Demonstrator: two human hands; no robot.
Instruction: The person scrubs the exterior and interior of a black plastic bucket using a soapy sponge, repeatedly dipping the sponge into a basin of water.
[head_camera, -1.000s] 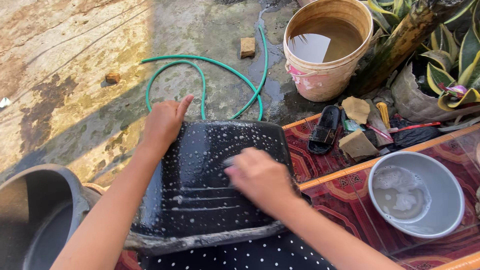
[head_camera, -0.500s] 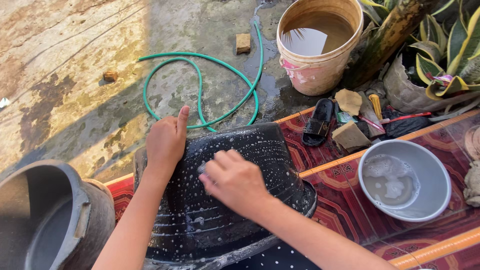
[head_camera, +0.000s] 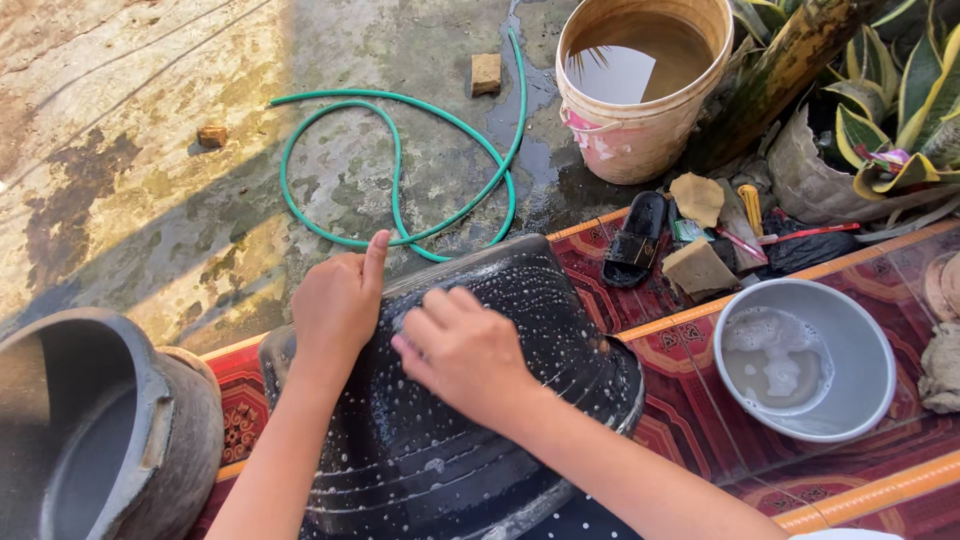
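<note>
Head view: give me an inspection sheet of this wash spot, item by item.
Surface: wet, stained concrete ground; patterned red tiled ledge in front.
Job's things: black soapy pot, turned bottom-up and tilted, flecked with suds.
Clutter: grey bowl with sudsy water; black sandal; sponges and brushes beside it; two small bricks on the concrete.
Grippers: left hand steadies the pot's upper edge; right hand presses on its side, what it holds hidden.
Cables: green hose looped on the ground.
Surroundings: cream bucket with murky water; large grey pot at left; striped-leaf plants at right.
</note>
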